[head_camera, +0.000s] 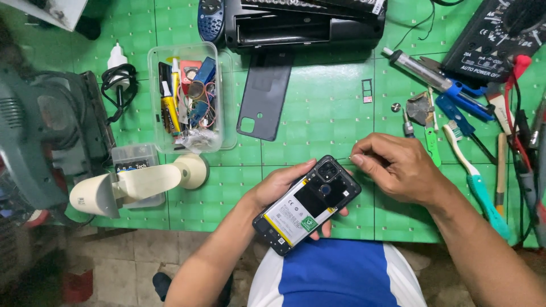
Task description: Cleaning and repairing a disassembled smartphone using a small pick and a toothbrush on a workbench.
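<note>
My left hand (280, 186) holds an opened black smartphone (307, 204) from below, its back cover off so the battery and camera module show. My right hand (397, 166) pinches a thin metal tool (343, 158) whose tip reaches the phone's top corner near the camera. The phone's dark grey back cover (265, 95) lies flat on the green cutting mat (324, 108) beyond the hands. A small SIM tray (367, 90) rests on the mat to the right of the cover.
A clear plastic box (186, 98) of small tools stands left of the cover. A cream lamp (136, 183), a charger (118, 77) and a fan (34, 136) are at left. A soldering iron (435, 78), multimeter (495, 40), toothbrush (475, 182) and several hand tools crowd the right.
</note>
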